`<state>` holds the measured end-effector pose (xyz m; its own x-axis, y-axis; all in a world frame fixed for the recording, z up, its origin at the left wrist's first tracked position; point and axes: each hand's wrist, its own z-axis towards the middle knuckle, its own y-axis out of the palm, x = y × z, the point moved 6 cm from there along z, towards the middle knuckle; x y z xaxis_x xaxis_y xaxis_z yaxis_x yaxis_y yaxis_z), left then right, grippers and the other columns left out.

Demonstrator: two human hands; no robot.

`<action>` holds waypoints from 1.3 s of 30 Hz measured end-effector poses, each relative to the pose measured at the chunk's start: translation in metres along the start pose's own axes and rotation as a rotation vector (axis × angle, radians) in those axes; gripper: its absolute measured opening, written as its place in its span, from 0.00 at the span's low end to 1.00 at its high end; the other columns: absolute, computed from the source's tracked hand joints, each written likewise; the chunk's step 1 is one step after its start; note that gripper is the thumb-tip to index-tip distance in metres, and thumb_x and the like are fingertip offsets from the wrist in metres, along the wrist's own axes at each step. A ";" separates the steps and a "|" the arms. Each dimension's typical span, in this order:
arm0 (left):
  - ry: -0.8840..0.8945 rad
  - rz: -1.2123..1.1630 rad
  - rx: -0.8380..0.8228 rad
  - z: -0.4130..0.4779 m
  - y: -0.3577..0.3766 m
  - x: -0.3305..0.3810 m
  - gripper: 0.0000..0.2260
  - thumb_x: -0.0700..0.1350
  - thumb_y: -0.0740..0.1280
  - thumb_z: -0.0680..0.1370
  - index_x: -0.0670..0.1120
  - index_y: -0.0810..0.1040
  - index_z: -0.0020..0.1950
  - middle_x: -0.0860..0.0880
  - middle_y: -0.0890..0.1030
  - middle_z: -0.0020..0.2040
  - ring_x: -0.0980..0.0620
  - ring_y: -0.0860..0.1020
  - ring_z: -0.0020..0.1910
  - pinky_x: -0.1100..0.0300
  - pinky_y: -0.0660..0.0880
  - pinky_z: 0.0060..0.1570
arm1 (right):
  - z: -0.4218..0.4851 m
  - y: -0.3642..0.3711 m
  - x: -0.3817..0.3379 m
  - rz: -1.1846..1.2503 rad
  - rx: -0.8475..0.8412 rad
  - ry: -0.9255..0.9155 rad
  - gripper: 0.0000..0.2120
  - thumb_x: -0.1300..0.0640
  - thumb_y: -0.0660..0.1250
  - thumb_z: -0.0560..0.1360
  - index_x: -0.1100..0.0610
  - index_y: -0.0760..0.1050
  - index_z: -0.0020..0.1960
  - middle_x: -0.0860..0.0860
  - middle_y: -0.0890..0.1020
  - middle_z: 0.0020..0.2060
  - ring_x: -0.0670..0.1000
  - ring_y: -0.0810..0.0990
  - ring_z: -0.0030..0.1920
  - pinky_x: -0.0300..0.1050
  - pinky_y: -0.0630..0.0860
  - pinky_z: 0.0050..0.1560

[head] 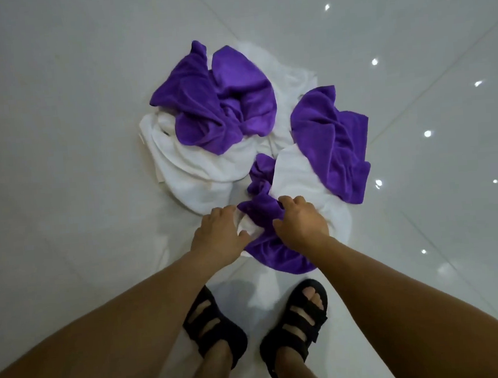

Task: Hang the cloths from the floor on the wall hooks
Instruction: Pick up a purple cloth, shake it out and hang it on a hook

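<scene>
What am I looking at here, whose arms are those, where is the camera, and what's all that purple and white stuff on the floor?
There is no machine here. A person wears one camera on the head, looking down, so you see their own two arms and their black sandals. On the shiny tiled floor lies a heap of crumpled purple and white cloths. The right hand grips the nearest purple cloth. The left hand grips a white cloth beside it. No wall hooks are in view.
</scene>
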<state>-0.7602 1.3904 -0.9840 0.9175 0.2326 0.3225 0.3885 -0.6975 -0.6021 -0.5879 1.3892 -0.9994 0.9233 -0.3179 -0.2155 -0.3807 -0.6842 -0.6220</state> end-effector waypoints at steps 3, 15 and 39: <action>-0.019 -0.023 -0.018 0.017 0.026 -0.020 0.30 0.53 0.65 0.76 0.45 0.62 0.74 0.42 0.67 0.70 0.42 0.67 0.68 0.48 0.67 0.63 | 0.029 0.027 0.003 -0.105 0.028 -0.021 0.19 0.48 0.60 0.79 0.55 0.67 0.68 0.55 0.73 0.60 0.57 0.74 0.58 0.51 0.73 0.52; 0.021 -0.133 0.025 -0.003 0.003 -0.015 0.28 0.53 0.65 0.77 0.47 0.62 0.74 0.45 0.67 0.70 0.45 0.67 0.68 0.53 0.67 0.63 | 0.025 0.014 -0.003 -0.037 0.137 0.013 0.16 0.48 0.64 0.77 0.56 0.70 0.59 0.53 0.75 0.54 0.55 0.74 0.52 0.48 0.74 0.46; -0.035 -0.187 0.006 0.023 0.031 -0.052 0.27 0.53 0.63 0.77 0.47 0.62 0.74 0.45 0.67 0.70 0.45 0.68 0.67 0.51 0.68 0.64 | 0.048 0.063 -0.004 -0.140 0.112 0.032 0.12 0.51 0.59 0.78 0.57 0.74 0.56 0.55 0.79 0.53 0.57 0.77 0.53 0.49 0.73 0.49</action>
<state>-0.7938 1.3725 -1.0365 0.8318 0.3811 0.4035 0.5527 -0.6362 -0.5383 -0.6136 1.3789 -1.0735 0.9641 -0.2466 -0.0982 -0.2392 -0.6467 -0.7243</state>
